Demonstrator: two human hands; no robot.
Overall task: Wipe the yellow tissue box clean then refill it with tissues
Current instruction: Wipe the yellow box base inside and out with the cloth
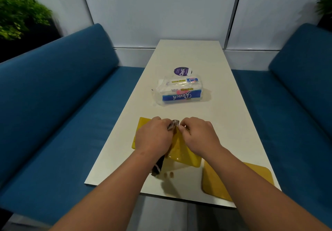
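Now | yellow tissue box (181,151) under both hands | left hand (154,137), right hand (199,135) pinching cloth (173,123)

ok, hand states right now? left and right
Left hand: fingers curled, gripping the cloth over the yellow box.
Right hand: fingers pinching the same cloth.

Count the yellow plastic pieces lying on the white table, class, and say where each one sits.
2. One yellow piece lies under both hands, near the table's front middle. The other yellow piece lies at the front right corner, partly behind the right forearm. Nothing suggests more, though the arms hide some table.
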